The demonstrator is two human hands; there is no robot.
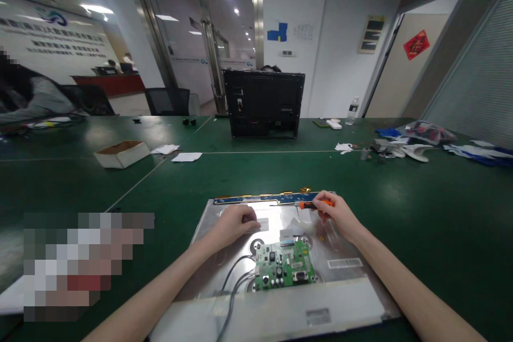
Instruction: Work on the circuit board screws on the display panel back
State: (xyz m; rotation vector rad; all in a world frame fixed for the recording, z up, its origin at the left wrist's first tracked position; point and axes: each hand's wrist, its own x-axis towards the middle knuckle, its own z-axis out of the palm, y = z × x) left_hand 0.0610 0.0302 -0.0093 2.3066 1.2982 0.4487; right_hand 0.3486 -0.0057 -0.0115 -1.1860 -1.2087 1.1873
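A bare display panel (344, 288) lies back side up on the table in front of me. On it sits a green circuit board (285, 264) with dark cables running from its left side. A narrow blue circuit strip (256, 200) runs along the panel's far edge. My right hand (334, 211) is closed around an orange-handled screwdriver (308, 205), whose shaft points left beside the strip. Over the panel's middle left, my left hand (238, 220) has its fingers curled together near a pale label; what they hold, if anything, is hidden.
A black monitor housing (264, 104) stands upright across the green table (224, 171). An open cardboard box (122, 154) and papers (186, 157) lie left. Metal parts (385, 147), plastic bags and a water bottle (352, 111) are right. Another person (36, 91) sits far left.
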